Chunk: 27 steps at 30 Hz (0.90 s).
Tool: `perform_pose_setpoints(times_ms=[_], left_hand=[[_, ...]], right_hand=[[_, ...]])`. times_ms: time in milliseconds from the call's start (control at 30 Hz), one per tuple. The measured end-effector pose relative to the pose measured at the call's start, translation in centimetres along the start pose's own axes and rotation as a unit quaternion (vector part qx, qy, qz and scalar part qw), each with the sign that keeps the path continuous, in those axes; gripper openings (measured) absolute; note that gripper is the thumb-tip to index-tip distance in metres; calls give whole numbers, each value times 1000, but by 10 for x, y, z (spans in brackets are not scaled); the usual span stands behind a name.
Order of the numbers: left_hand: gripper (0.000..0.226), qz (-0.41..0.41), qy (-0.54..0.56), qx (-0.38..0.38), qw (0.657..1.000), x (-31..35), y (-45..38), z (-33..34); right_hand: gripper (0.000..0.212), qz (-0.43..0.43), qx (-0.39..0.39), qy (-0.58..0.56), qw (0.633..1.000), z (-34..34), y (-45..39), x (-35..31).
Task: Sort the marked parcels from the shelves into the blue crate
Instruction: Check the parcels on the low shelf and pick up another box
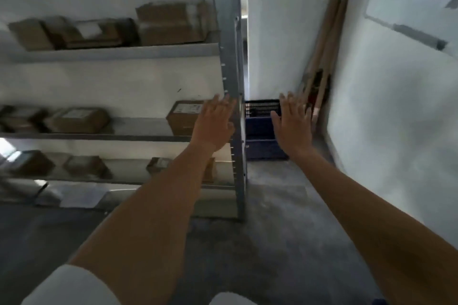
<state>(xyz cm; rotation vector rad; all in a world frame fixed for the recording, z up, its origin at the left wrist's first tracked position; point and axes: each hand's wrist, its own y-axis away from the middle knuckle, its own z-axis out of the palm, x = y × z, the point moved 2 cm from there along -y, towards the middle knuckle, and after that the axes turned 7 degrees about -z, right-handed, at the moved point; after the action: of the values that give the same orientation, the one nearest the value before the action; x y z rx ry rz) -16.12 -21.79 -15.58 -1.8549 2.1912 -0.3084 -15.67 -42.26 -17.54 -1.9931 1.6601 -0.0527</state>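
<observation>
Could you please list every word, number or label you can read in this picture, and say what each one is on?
No text can be read here; the frame is motion-blurred.
White label on the nearest middle-shelf parcel: print too blurred to read.
White label on the parcel further left on that shelf: blurred, unreadable.
White labels on the top-shelf parcels: only pale patches.
Blue crate: no marking visible.

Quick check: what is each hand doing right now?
Left hand: open, fingers straight, holding nothing.
Right hand: open, fingers spread, holding nothing.
</observation>
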Motion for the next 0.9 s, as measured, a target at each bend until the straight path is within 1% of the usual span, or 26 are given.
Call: perform_pose_setpoints(times_ms=[67, 133, 200, 300, 433, 567, 733, 800, 900], left_hand=[[59, -60, 7, 9, 998, -56, 21, 0], [61, -101, -6, 1, 995, -100, 41, 5], [64, -134, -15, -12, 991, -136, 59, 13], [65, -179, -17, -20, 983, -179, 80, 25], [63, -212, -14, -46, 976, -225, 107, 50], [65, -240, -19, -76, 968, -270, 117, 81], [68, -261, -2, -123, 958, -307, 93, 120], [68, -254, 6, -136, 958, -321, 79, 136], [67, -247, 11, -147, 958, -346, 64, 155]], right_hand=[[56, -41, -17, -8, 999, 29, -6, -48], [56, -79, -42, -14, 996, 58, -8, -92], [56, -113, -61, -32, 991, 83, -8, -129], [55, -150, -90, -42, 984, 122, -2, -166], [55, -171, -151, -38, 973, 179, 8, -193], [55, -193, -199, -48, 960, 231, -5, -217], [55, -183, -244, -53, 951, 290, -24, -229], [57, -166, -257, -49, 951, 313, -35, -235], [57, -169, -276, -46, 945, 340, -54, -252]])
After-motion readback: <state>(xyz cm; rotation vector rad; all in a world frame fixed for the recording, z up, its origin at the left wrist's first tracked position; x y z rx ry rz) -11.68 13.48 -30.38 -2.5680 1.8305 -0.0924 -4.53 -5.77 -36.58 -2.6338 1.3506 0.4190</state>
